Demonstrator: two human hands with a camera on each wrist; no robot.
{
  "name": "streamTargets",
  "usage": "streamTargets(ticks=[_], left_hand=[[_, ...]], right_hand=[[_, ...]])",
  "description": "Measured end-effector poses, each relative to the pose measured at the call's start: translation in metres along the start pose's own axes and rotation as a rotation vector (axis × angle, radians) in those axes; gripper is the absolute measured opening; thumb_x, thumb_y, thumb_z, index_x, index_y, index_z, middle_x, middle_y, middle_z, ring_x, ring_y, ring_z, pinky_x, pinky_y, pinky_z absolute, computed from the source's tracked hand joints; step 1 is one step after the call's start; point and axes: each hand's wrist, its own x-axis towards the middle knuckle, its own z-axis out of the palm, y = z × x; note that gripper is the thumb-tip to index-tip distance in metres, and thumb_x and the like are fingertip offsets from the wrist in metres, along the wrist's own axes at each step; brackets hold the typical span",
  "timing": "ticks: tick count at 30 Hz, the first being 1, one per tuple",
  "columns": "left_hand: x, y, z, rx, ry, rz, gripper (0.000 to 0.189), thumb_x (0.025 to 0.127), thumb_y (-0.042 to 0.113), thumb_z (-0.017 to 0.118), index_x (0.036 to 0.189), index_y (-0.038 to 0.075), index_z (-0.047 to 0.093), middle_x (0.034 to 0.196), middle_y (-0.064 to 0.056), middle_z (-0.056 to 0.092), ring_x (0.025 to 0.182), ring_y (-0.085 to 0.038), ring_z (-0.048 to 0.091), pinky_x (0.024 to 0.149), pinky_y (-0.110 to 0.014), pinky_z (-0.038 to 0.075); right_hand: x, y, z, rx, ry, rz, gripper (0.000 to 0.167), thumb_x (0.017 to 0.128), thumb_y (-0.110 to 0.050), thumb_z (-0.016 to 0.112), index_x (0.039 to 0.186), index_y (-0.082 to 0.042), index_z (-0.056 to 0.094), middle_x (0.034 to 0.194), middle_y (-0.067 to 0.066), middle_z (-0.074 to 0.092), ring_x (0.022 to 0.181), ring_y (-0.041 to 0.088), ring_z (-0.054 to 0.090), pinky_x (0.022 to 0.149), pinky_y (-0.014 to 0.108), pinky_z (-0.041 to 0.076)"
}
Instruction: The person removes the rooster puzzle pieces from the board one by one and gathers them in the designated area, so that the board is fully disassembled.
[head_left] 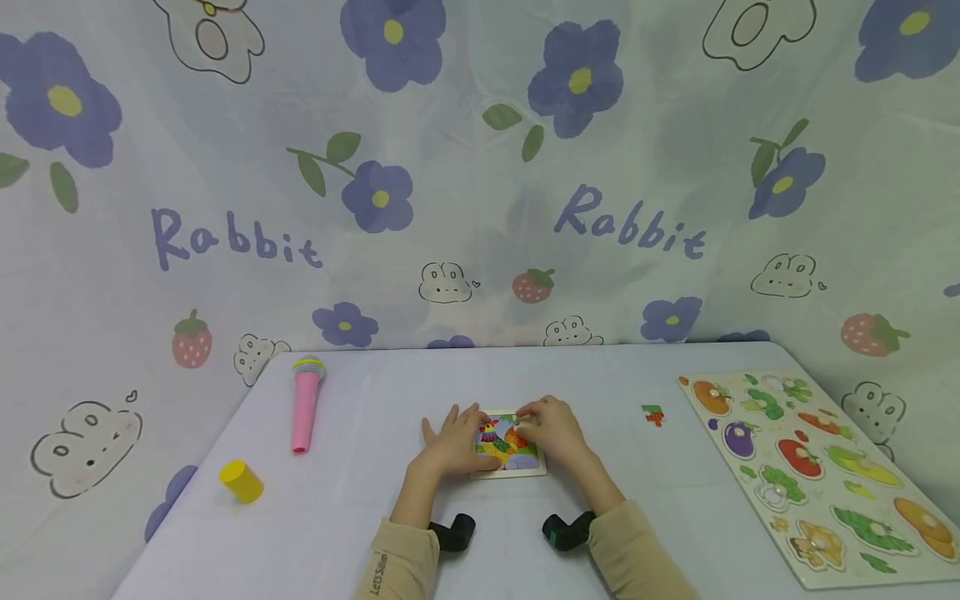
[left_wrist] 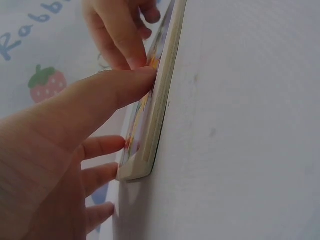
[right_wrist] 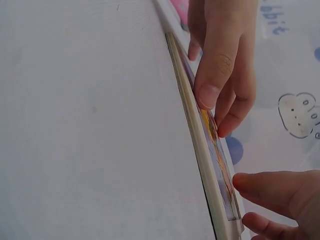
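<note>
A small jigsaw puzzle with a colourful rooster point(head_left: 512, 443) lies in a pale wooden frame point(head_left: 517, 474) on the white table. My left hand point(head_left: 454, 444) rests over its left side. The left thumb point(left_wrist: 122, 87) presses on the picture near the front edge, and the other fingers spread along the side. From the right, my right hand point(head_left: 553, 428) touches the upper right part of the puzzle with its fingertips. In the right wrist view the right fingers point(right_wrist: 267, 190) are at the frame's edge, thumb and finger apart. The fingers hide parts of the picture.
A loose jigsaw piece point(head_left: 653, 415) lies right of the puzzle. Farther right is a large vegetable board point(head_left: 765, 492). On the left are a pink toy microphone point(head_left: 304, 408) and a yellow cylinder point(head_left: 242, 481). A patterned curtain point(head_left: 480, 183) hangs behind the table.
</note>
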Motion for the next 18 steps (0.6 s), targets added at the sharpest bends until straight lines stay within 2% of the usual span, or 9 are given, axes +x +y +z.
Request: streamTargets(ticks=[6, 13, 18], left_hand=[[0.0002, 0.0002, -0.0005, 0.001, -0.007, -0.007, 0.069, 0.073, 0.048, 0.071, 0.129, 0.014, 0.049, 0.148, -0.01, 0.031, 0.137, -0.039, 0.019, 0.096, -0.074, 0.001], [0.0004, 0.0009, -0.0005, 0.004, -0.012, -0.015, 0.071, 0.072, 0.049, 0.071, 0.129, 0.014, 0.048, 0.148, -0.01, 0.031, 0.137, -0.038, 0.019, 0.097, -0.074, 0.002], [0.0002, 0.0003, -0.0002, -0.012, -0.005, -0.012, 0.071, 0.072, 0.048, 0.072, 0.128, 0.014, 0.047, 0.148, -0.011, 0.032, 0.137, -0.039, 0.019, 0.097, -0.074, 0.001]], right_hand=[[-0.0013, 0.0001, 0.0016, -0.03, -0.008, -0.025, 0.016, 0.075, -0.02, 0.075, 0.089, -0.013, 0.072, 0.09, 0.005, 0.055, 0.085, 0.023, 0.052, 0.074, 0.041, 0.043], [0.0002, 0.0008, 0.0032, 0.032, -0.01, -0.025, 0.017, 0.074, -0.016, 0.076, 0.089, -0.012, 0.067, 0.088, 0.005, 0.055, 0.085, 0.021, 0.051, 0.075, 0.04, 0.043], [0.0003, -0.0001, 0.0046, 0.084, 0.004, -0.031, 0.014, 0.077, -0.015, 0.073, 0.087, -0.009, 0.065, 0.082, 0.002, 0.059, 0.074, 0.016, 0.051, 0.066, 0.032, 0.042]])
